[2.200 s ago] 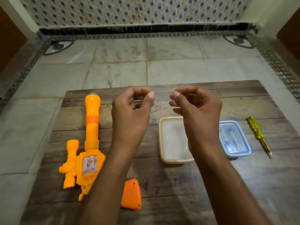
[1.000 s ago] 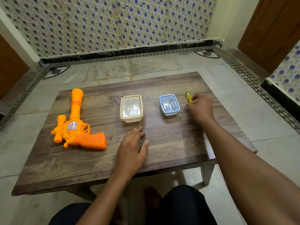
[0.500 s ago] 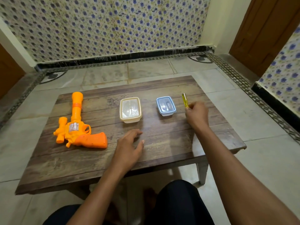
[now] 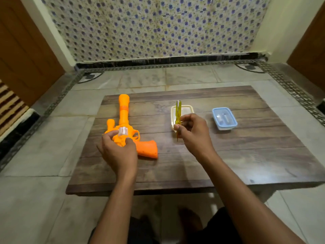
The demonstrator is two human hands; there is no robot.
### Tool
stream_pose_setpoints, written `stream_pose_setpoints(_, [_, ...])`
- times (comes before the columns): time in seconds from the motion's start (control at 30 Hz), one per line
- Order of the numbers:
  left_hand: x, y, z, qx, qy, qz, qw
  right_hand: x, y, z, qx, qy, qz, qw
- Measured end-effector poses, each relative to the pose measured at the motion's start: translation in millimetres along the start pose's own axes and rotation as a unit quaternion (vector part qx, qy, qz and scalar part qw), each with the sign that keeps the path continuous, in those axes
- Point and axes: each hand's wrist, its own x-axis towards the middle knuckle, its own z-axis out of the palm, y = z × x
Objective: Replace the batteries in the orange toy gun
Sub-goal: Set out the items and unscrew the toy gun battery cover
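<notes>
The orange toy gun [image 4: 124,113] lies on the left of the wooden table [image 4: 228,155], barrel pointing away from me, grip toward the middle. My left hand [image 4: 117,150] grips its body near the clear cylinder. My right hand [image 4: 193,132] holds a yellow screwdriver [image 4: 178,115] upright above the table, its metal tip pointing down. Behind that hand sits a cream container [image 4: 186,110]. A blue container [image 4: 224,118] with small pale items inside, possibly batteries, stands to the right.
The low table stands on a tiled floor [image 4: 44,138] with a patterned wall [image 4: 149,27] behind it. Wooden doors [image 4: 22,50] flank both sides. My knees show below the table's front edge.
My right hand lifted the screwdriver from the table's right side and carried it toward the middle. My left hand left the tabletop and took hold of the gun.
</notes>
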Motion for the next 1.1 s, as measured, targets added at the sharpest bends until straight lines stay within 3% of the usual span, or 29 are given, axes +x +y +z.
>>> stream_pose_setpoints(0.2, [12.0, -18.3, 4.4, -0.021, -0.025, -0.162, 0.986, 2.9, -1.1, 55.4, 0.092, -0.098, 0.051, 0.99])
stream_pose_setpoints(0.37, [13.6, -20.4, 14.8, -0.112, -0.018, -0.232, 0.966, -3.4, 15.5, 76.3, 0.124, -0.085, 0.092, 0.984])
stream_pose_setpoints(0.53, [21.9, -28.2, 18.4, -0.156, -0.013, -0.241, 0.958, 2.1, 21.6, 79.9, 0.144, -0.08, 0.07, 0.984])
stream_pose_setpoints(0.83, [12.0, -17.7, 26.6, -0.207, -0.087, -0.24, 0.944, 5.4, 25.0, 82.7, 0.174, -0.047, 0.072, 0.981])
stream_pose_setpoints(1.1, [2.3, -12.1, 31.3, -0.298, -0.148, -0.31, 0.891, 3.3, 24.8, 76.3, 0.176, -0.045, 0.044, 0.982])
